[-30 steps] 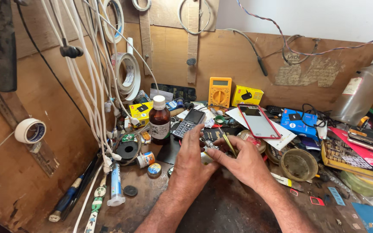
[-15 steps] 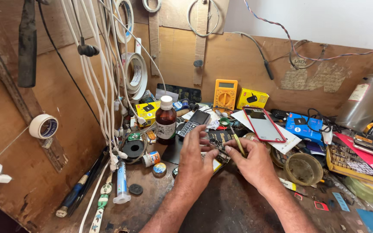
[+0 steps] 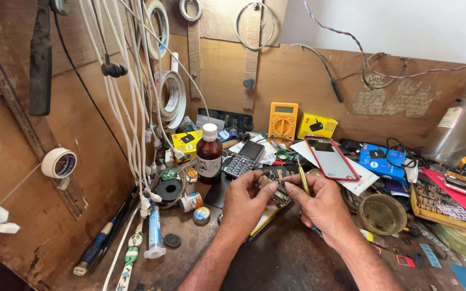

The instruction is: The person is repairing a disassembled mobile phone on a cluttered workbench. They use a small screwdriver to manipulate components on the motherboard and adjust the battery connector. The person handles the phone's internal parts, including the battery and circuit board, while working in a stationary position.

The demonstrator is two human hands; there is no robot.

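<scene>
Since before, our hands are sitting closer together: left hand (image 3: 246, 200) is pinching the circuit board (image 3: 276, 186), right hand (image 3: 322, 203) is gripping tweezers (image 3: 303, 180), pointing to 12 o'clock.

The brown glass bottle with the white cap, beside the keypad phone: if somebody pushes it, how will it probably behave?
The brown bottle stands upright and is tall for its narrow base, so a push near the white cap would likely tip it. It looks like glass, so probably fragile and smooth to grip. Lying down, its round body may roll toward the keypad phone.
</scene>
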